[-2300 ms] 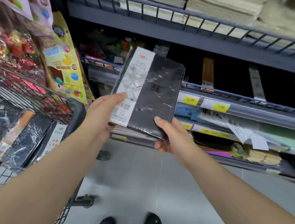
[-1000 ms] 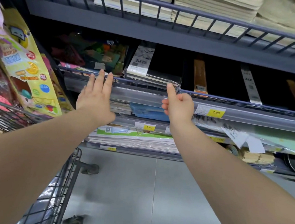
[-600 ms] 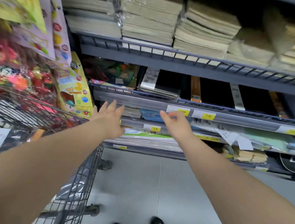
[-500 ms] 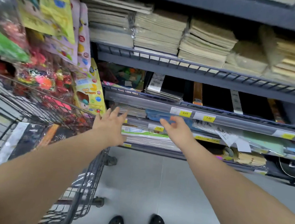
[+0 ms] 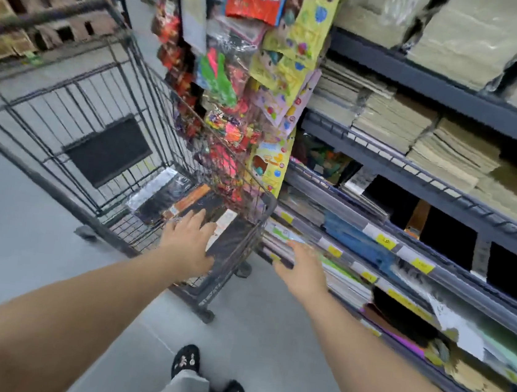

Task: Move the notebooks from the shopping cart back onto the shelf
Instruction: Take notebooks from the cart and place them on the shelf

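The shrink-wrapped notebooks (image 5: pixel 182 201) lie flat and overlapping on the floor of the shopping cart (image 5: pixel 107 149), at its near right corner. They have black covers, with white or orange bands. The left hand (image 5: pixel 190 241) hovers over the nearest one with its fingers spread. Blur hides whether the fingertips touch the wrap. The right hand (image 5: pixel 301 271) is open and empty, outside the cart and just beside the lower shelf edges.

Each notebook looks light, stiff and flat, so it should not bend when lifted. The glossy film is probably slippery, and a flat palm would likely slide on it. The surer grip is to pinch a free long edge, thumb on top and fingers beneath, then support the far edge with the other hand. The shelf (image 5: pixel 459 288) to the right has matching black notebooks and dark gaps between them.
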`<state>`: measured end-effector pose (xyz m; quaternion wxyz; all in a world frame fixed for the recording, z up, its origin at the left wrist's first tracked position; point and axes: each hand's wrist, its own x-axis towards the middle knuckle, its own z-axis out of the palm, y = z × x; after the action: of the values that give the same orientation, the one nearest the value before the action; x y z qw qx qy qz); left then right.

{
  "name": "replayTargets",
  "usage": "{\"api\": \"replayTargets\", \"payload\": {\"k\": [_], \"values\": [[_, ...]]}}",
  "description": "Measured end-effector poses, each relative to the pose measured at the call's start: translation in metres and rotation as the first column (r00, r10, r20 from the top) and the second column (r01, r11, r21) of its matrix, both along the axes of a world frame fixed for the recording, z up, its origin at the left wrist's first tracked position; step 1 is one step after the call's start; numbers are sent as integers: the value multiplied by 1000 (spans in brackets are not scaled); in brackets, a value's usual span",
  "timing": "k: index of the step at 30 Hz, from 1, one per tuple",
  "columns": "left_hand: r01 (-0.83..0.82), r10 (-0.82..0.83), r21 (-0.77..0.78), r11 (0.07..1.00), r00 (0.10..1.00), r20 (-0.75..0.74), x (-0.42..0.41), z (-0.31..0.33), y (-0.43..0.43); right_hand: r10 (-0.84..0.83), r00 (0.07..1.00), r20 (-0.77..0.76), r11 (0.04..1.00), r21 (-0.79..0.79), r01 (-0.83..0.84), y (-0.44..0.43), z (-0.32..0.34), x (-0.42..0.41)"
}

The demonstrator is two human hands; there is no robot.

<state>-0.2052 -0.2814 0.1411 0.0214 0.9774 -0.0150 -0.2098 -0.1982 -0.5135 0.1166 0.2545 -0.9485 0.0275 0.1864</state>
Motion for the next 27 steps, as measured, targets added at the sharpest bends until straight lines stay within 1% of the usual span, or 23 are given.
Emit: {"api": "replayTargets", "payload": {"k": [4, 6, 10, 12, 15, 17, 19, 22, 27], "values": [[-99, 100, -38, 994, 995, 23, -18, 3, 38, 129, 991, 22, 991, -49, -128, 31, 6, -4], [-119, 120, -60, 991, 992, 23, -25, 3, 55, 188, 982, 15, 979, -88, -186, 47, 6, -3], [-122, 123, -85, 989, 992, 11, -27, -1, 96, 307, 952, 12, 932, -209, -298, 91, 2, 4], [-103, 104, -82, 991, 995, 2, -20, -3, 123, 319, 947, 19, 918, -256, -304, 116, 0, 11], [-60, 60, -93, 994, 998, 2, -4, -5, 166, 341, 940, -14, 899, -290, -330, 155, -7, 17], [-10, 12, -104, 995, 1000, 14, 9, -5, 194, 318, 947, -41, 902, -295, -316, 181, -13, 21], [30, -28, -115, 993, 999, 23, 22, -5, 222, 249, 967, -58, 924, -285, -255, 206, -21, 27], [74, -72, -95, 993, 997, 15, 43, -5, 262, 164, 983, -88, 957, -227, -180, 247, -27, 40], [106, -109, -84, 991, 994, -30, 80, -14, 300, 107, 984, -142, 973, -187, -133, 299, -33, 53]]}}
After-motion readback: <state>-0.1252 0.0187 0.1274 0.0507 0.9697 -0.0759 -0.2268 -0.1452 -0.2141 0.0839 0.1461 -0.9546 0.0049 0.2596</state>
